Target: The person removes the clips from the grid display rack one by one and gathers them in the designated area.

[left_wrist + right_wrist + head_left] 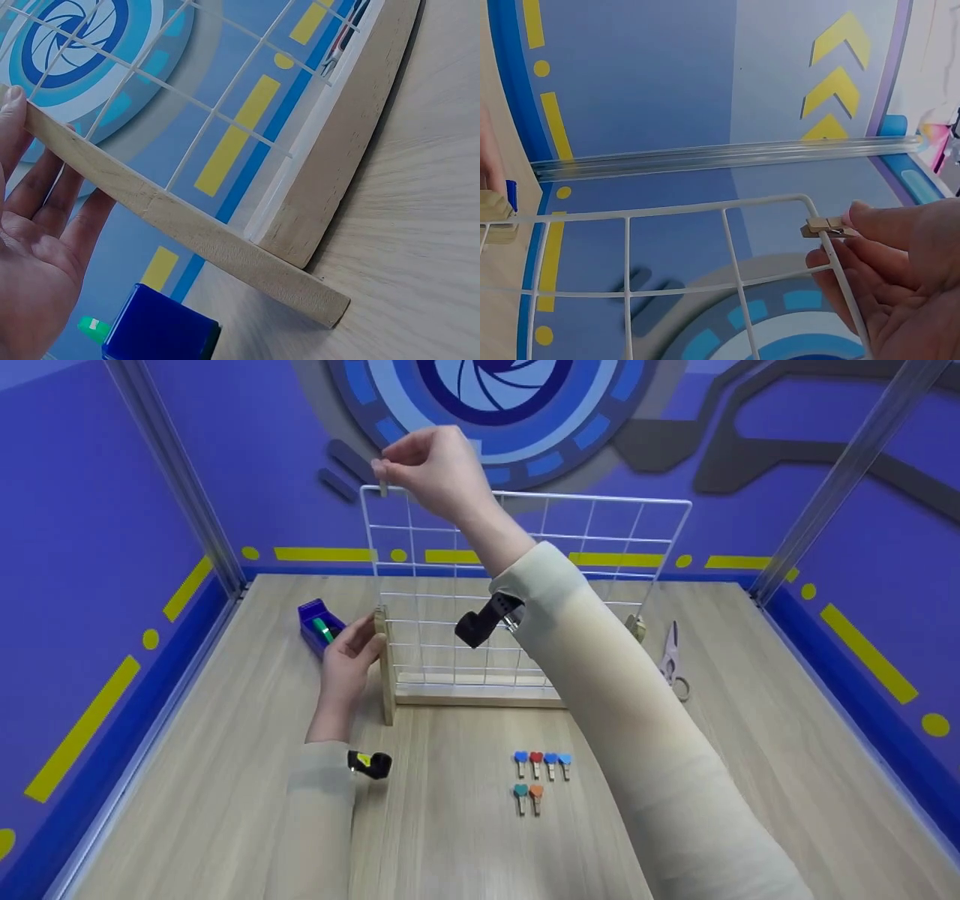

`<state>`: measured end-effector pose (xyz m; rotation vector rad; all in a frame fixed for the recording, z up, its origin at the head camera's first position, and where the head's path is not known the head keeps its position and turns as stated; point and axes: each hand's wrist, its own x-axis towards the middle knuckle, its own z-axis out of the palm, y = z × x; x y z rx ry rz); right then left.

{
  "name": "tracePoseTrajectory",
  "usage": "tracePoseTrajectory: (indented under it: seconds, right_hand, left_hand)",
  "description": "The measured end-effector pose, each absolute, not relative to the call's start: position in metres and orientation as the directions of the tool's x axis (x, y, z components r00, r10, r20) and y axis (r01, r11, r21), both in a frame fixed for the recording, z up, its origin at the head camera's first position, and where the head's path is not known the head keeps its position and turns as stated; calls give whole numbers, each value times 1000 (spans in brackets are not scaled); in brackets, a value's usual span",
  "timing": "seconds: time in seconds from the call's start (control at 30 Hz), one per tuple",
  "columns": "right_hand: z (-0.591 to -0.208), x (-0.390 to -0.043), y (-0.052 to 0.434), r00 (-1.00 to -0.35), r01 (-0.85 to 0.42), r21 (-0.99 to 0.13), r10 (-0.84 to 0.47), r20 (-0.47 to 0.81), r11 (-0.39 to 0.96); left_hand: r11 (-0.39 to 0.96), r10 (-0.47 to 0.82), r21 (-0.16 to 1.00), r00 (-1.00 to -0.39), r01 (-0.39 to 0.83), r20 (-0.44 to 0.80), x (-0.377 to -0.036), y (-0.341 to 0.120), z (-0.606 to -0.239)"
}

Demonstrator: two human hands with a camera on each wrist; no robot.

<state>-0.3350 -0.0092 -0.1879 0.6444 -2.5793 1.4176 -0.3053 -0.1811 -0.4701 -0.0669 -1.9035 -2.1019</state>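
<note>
A white wire grid [592, 517] stands upright in a wooden base [480, 700] with a wooden post [387, 682] at its left side. My right hand [442, 469] is raised to the grid's top left corner. Between thumb and fingers it pinches a small wooden clothespin [821, 226], whose jaws lie across the wire just beside the corner; its other end is hidden by the fingertips. My left hand [349, 660] grips the upper part of the left post, thumb on the near side and fingers behind, as the left wrist view shows.
Several small clothespins with coloured heart tops, including a red clothespin [536, 765] and an orange clothespin [536, 800], lie in two rows before the grid. A blue tape dispenser [306, 624] with green tape stands left of the post. Scissors [670, 645] lie at the right.
</note>
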Motion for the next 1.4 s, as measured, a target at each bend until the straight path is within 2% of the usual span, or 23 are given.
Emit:
tracePoseTrajectory:
  seconds: [0.17, 0.63, 0.97, 1.27, 1.4]
  right_hand:
    - [-191, -334, -10, -895, -441, -768, -292, 338, 464]
    - [-203, -336, -7, -829, -559, -748, -268, 491, 357]
    - [-213, -336, 1, -776, -620, -769, -263, 573, 154]
    - [-234, -324, 21, -654, -714, -699, -319, 686, -42]
    - [-248, -316, 32, -635, -713, -697, -349, 690, -81]
  left_hand:
    - [-70, -191, 966, -954, 248, 231, -305, -180, -469]
    - [-47, -179, 965, -953, 257, 245, -305, -180, -470]
    - [-70, -188, 959, -947, 275, 258, -307, -181, -473]
    - [-70, -196, 964, -951, 256, 238, -308, -182, -471]
    - [-58, -194, 967, -953, 248, 233, -308, -183, -470]
